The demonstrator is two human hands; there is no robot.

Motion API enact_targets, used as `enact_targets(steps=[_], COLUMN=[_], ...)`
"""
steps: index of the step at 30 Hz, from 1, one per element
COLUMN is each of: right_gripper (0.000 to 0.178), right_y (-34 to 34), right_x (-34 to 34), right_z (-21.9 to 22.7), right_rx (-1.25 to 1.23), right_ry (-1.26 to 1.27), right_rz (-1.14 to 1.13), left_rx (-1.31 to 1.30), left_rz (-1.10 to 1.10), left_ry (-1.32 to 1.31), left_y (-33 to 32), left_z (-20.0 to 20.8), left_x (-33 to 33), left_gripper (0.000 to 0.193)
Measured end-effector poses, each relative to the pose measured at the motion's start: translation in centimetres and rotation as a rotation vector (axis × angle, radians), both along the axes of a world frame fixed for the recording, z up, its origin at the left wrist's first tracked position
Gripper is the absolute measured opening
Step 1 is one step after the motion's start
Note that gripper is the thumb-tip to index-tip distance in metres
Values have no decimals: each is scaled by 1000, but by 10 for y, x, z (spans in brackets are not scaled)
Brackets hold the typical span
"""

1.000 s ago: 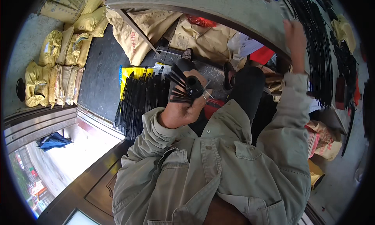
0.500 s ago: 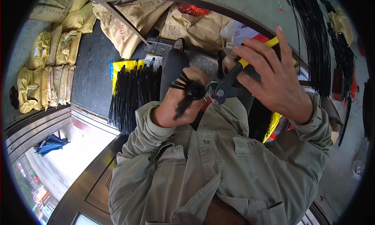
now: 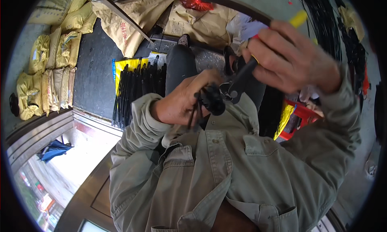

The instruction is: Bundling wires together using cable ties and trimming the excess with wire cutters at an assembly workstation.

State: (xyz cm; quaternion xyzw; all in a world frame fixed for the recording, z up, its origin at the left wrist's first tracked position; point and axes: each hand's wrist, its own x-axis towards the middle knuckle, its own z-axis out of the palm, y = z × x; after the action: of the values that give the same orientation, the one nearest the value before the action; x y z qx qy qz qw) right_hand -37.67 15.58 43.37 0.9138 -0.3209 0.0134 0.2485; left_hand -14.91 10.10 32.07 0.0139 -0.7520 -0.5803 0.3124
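My left hand (image 3: 181,99) is closed around what looks like a black umbrella frame (image 3: 213,103), its round end turned up toward me and thin ribs sticking out beside my fingers. In front of my chest, my right hand (image 3: 282,56) grips a pair of pliers (image 3: 241,76) with a dark head and yellow and red handles. The pliers' jaws are right beside the frame's round end; whether they bite on anything is hard to make out. Motion blurs the frame and the handle tip.
A bundle of black rods (image 3: 139,87) stands left of my knee on yellow packaging. Full tan sacks (image 3: 60,50) are stacked far left, and brown paper sacks (image 3: 197,22) lie ahead. Long black rods (image 3: 320,26) hang at the right; a red container (image 3: 302,115) sits by my right elbow.
My right hand has swung up and right, its fingers now folded over the plier handles. The round end in my left hand has tipped toward me.
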Motion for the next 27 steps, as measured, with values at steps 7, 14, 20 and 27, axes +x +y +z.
enact_targets(steps=[7, 14, 20, 27], right_gripper=[30, 50, 40, 27], right_y=[-4, 23, 11, 39], right_x=[14, 33, 30, 57], right_z=[-40, -49, -48, -88], right_rx=[-368, -573, -656, -371], right_ry=[-5, 161, 84, -341], right_rz=[-98, -411, -393, -593], left_rx=[88, 104, -75, -116], left_rz=[276, 334, 311, 404], left_ry=[37, 94, 59, 93], left_y=[-2, -2, -8, -5], left_z=[0, -6, -3, -5], left_x=[1, 2, 0, -3], left_gripper=[19, 10, 22, 22])
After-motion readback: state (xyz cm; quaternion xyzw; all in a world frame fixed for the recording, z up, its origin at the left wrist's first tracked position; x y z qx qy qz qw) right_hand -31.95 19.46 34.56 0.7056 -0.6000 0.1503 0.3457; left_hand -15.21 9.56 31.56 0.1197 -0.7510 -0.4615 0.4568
